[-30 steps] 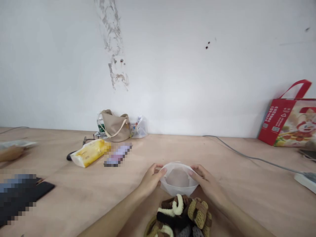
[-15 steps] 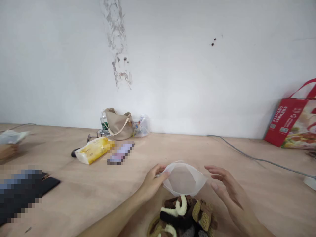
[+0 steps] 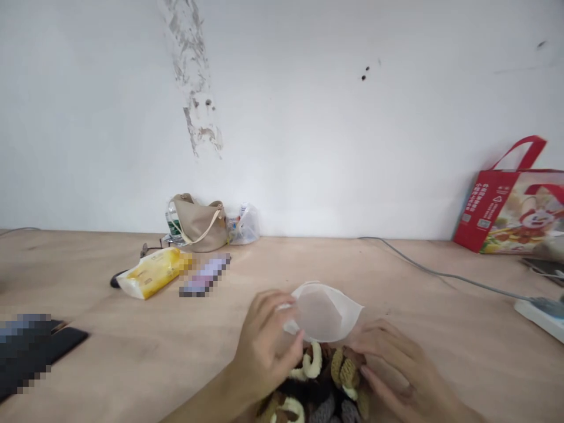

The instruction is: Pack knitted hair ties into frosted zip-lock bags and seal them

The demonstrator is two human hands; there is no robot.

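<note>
A pile of fuzzy hair ties [image 3: 312,361] in cream, brown, black and grey lies at the bottom middle. Just behind it a translucent plastic bag [image 3: 326,311] rests with its mouth spread toward me. My left hand [image 3: 268,341] is open over the pile's left side, fingers bent and apart, overlapping the bag's left edge. At the pile's right side is my right hand [image 3: 388,358], its fingers and thumb apart and against the brown hair ties. Its fingertips are partly blurred, and I see nothing lifted in either hand.
A yellow tissue pack [image 3: 154,273], a blurred-out phone [image 3: 205,276] and a beige handbag [image 3: 200,223] are at the back left. At the right stand a red shopping bag [image 3: 489,205] and a white power strip [image 3: 540,317] with a grey cable [image 3: 423,269]. A dark device [image 3: 57,352] lies left.
My left hand has let go of the bag's edge and come nearer over the pile. My right hand has moved down and left onto the hair ties. The view has turned slightly right.
</note>
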